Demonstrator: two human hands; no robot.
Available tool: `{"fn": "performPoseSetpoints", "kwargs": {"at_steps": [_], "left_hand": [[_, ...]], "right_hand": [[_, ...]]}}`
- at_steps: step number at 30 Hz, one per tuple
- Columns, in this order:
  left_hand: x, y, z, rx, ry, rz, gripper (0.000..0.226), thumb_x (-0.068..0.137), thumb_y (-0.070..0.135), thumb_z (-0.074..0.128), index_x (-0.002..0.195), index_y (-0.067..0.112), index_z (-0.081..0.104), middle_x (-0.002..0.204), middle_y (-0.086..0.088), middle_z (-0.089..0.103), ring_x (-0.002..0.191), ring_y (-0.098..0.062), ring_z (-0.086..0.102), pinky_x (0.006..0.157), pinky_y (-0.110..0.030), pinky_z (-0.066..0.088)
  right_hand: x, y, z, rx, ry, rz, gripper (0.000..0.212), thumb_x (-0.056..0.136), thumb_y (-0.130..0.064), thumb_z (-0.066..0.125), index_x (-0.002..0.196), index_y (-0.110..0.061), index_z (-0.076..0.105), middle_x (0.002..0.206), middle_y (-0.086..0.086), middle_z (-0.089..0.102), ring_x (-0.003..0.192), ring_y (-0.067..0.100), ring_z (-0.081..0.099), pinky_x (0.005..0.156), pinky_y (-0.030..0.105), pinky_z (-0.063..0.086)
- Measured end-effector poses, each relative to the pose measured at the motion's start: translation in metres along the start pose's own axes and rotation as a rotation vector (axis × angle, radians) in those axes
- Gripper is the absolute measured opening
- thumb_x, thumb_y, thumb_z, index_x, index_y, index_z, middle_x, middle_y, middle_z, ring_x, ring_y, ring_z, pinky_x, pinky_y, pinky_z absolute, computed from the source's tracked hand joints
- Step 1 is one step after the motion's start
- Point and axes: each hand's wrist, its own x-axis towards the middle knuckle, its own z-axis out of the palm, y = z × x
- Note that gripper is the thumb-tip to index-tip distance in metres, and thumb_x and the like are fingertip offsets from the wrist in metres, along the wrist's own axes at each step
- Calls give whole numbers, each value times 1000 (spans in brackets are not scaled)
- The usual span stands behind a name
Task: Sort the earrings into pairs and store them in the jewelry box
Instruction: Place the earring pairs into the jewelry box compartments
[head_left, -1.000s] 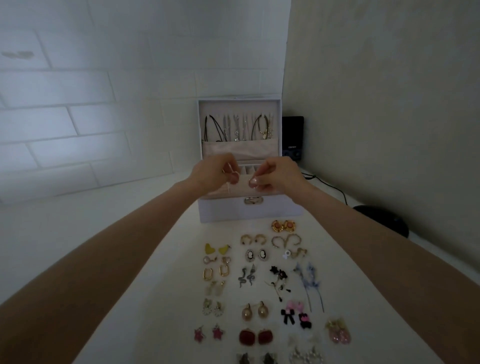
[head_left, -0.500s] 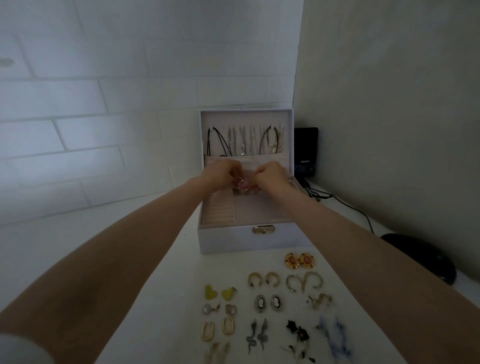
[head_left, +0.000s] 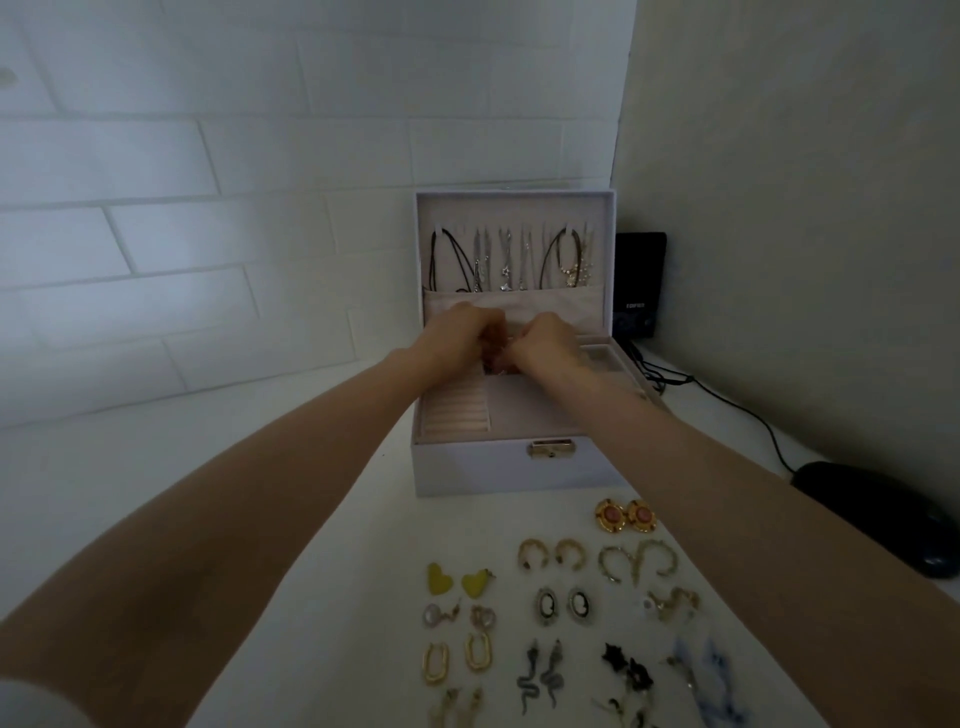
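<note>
— The hands?
— Left hand (head_left: 457, 332) and right hand (head_left: 545, 343) meet over the open jewelry box (head_left: 493, 470), fingers curled; through the blur I cannot tell whether they hold anything.
— The earrings (head_left: 438, 578)?
— Paired in rows on the table (head_left: 363, 597), just before the box.

White desk (head_left: 311, 519), set in a corner. At the back I see the open box (head_left: 493, 473), lid upright. Just right of it stands a black speaker (head_left: 640, 283); a cable (head_left: 748, 410) runs forward to a dark oval object (head_left: 878, 514) at the right. In front of the box, earrings (head_left: 478, 652) lie in paired rows: round gold pair (head_left: 626, 515), hoops (head_left: 550, 553), yellow hearts (head_left: 457, 581), cameos (head_left: 563, 605), snakes (head_left: 540, 675).
</note>
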Motion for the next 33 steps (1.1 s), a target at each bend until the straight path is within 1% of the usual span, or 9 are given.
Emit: {"fn": "performPoseSetpoints", "kwargs": {"at_steps": [3, 7, 13, 16, 18, 20, 22, 27, 33], "left_hand": [[-4, 0, 6, 64, 51, 8, 19, 81, 10, 61, 100, 8, 64, 104, -14, 54, 95, -27, 52, 68, -27, 34], [-8, 4, 5, 84, 84, -27, 21, 79, 13, 63, 100, 10, 64, 108, -12, 60, 103, -29, 54, 76, -33, 42], [-6, 8, 4, 82, 72, -102, 22, 83, 15, 61, 103, 19, 69, 109, -5, 68, 104, -24, 59, 75, -25, 40], [-9, 12, 3, 156, 93, -79, 21, 84, 17, 58, 103, 15, 69, 111, -10, 63, 108, -29, 52, 80, -30, 38], [-12, 13, 5, 212, 76, -55, 22, 87, 18, 55, 105, 13, 68, 111, -13, 56, 108, -32, 47, 78, -34, 36], [-13, 13, 7, 209, 27, -54, 21, 89, 19, 52, 103, 11, 66, 108, -14, 52, 104, -33, 49, 71, -33, 34], [-13, 14, 7, 181, -3, -80, 21, 90, 20, 50, 100, 9, 65, 106, -16, 53, 100, -33, 53, 68, -32, 34], [-12, 25, 4, 123, 12, -138, 20, 89, 18, 51, 95, 6, 66, 103, -18, 60, 96, -34, 58, 70, -33, 38], [-17, 26, 6, 146, 127, -191, 22, 87, 19, 54, 105, 12, 65, 109, -15, 64, 104, -32, 55, 83, -35, 40]], "right_hand": [[-1, 0, 1, -29, 1, -24, 29, 70, -19, 74, 91, -1, 65, 85, 13, 64, 76, 23, 58, 46, 24, 33], [1, 1, -3, -76, -12, -60, 24, 72, -19, 75, 86, -2, 66, 80, 11, 59, 75, 20, 54, 46, 23, 33], [5, 6, -3, -77, 7, -94, 15, 77, -15, 71, 67, -7, 64, 71, 10, 60, 77, 21, 57, 64, 26, 42], [5, 7, -7, -38, -3, -101, 14, 75, -12, 72, 81, 1, 72, 89, 16, 70, 90, 24, 63, 81, 31, 50], [3, 8, -9, -19, -7, -114, 15, 73, -11, 74, 81, 2, 72, 92, 18, 71, 93, 26, 64, 87, 34, 51], [1, 8, -8, -12, -11, -129, 13, 72, -11, 75, 65, -3, 67, 85, 17, 69, 86, 24, 63, 83, 33, 51], [-1, 8, -8, -21, -1, -134, 30, 73, -13, 75, 52, -12, 54, 75, 11, 62, 76, 20, 57, 71, 29, 46], [-2, 9, -6, -59, 1, -132, 36, 78, -15, 70, 51, -15, 46, 65, 5, 53, 71, 19, 52, 65, 28, 40], [-2, 8, -2, -87, 37, -108, 33, 76, -12, 66, 51, -14, 44, 54, 1, 44, 62, 20, 47, 52, 27, 33]]}}
